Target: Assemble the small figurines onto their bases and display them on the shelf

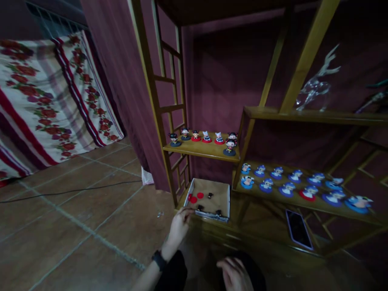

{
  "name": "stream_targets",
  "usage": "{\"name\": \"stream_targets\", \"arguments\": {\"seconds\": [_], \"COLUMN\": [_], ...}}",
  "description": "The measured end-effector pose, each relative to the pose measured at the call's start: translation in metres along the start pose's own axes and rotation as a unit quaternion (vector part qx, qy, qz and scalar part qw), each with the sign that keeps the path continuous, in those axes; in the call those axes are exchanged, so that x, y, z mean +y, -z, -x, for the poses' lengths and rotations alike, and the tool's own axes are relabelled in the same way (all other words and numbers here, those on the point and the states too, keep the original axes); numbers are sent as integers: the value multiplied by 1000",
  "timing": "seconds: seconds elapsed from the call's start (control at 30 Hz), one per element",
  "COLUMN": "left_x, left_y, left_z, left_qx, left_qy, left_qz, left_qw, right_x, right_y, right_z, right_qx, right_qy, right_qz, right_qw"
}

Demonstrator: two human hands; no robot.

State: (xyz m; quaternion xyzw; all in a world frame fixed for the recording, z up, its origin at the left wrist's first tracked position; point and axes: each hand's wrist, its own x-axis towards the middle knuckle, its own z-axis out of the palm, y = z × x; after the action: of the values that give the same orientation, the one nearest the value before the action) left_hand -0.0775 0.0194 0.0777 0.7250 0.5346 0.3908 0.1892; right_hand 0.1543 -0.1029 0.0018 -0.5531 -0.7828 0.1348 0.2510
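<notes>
My left hand [180, 221], with a dark band on its wrist, is at the front left corner of a shallow white-edged box [228, 198]. Its fingers are bent together beside the rim; anything between them is too small to make out. Inside the box lie red discs [200, 195] and small black pieces [210, 195]. Low in front of the shelves is my right hand [235, 275], near my dark-clothed knee, with its fingers loosely apart and nothing visible in them.
Small black-haired and white figurines [206, 137] stand on the wooden shelf [203, 150] above the box. Rows of blue and white figurines [286, 189] fill the right shelf. A phone [298, 229] lies below. A clear deer ornament [315, 91] stands higher up. A cable [91, 188] crosses the tiled floor.
</notes>
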Motion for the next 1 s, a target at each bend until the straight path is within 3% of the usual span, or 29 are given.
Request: {"name": "stream_targets", "arguments": {"seconds": [0.13,0.27,0.4,0.57,0.67,0.83,1.0], "left_x": [-32,-48,-59,-76,-88,-100,-96], "left_y": [-8,-20,-35,-63,-76,-80,-85], "left_z": [-15,-35,-60,-85,-93,-108,-106], "left_qx": [19,35,33,-65,-78,-123,-184], "left_qy": [78,125,142,138,159,178,183], "left_qz": [17,41,39,31,14,-47,-155], "left_qw": [997,991,989,988,984,975,953], "right_x": [-4,4,28,62,78,88,84], "right_y": [11,19,16,0,-12,-30,-43], "right_z": [-25,-79,-143,-205,-220,-219,-216], "right_qx": [24,54,36,-37,-83,-163,-170], "right_qy": [-106,-128,-174,-255,-271,-274,-254], "right_qz": [-123,-172,-135,-28,-8,60,115], "right_qw": [986,975,975,966,959,946,945]}}
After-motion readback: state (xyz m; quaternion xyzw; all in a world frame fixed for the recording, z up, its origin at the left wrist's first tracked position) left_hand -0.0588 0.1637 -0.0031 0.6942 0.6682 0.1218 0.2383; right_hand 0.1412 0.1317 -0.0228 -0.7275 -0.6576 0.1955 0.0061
